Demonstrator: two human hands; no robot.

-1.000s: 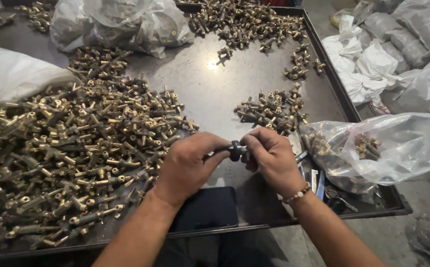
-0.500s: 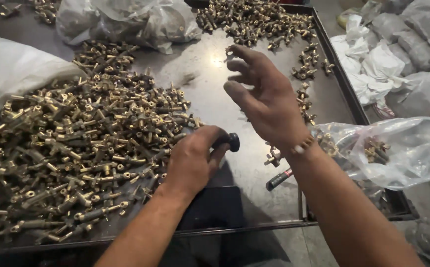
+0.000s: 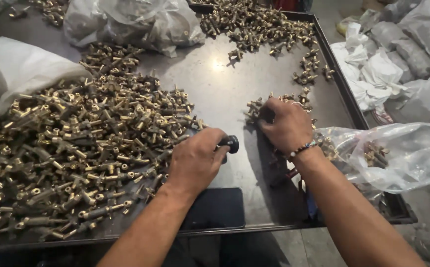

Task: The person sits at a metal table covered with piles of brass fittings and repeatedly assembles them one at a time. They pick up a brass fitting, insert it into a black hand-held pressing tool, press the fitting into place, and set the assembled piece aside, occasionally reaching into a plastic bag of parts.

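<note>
My left hand (image 3: 195, 159) grips a small tool with a black round end (image 3: 231, 143), resting on the grey metal tray (image 3: 215, 89) beside a big heap of brass fittings (image 3: 76, 148). My right hand (image 3: 286, 123) lies palm down over a small pile of brass fittings (image 3: 260, 106) to the right, fingers curled among them; a beaded bracelet (image 3: 301, 148) is on its wrist. Whether a fitting is pinched in those fingers is hidden.
More brass fittings (image 3: 254, 22) are heaped at the tray's far end. A clear plastic bag with fittings (image 3: 393, 153) lies at the right edge. A dark phone (image 3: 215, 210) rests near the front rim. White bags (image 3: 131, 20) and a white sack (image 3: 22, 64) sit at back left.
My hands were together on the black-ended tool. The right hand lifted away open, then came down onto the small pile of fittings. The left hand kept the tool.
</note>
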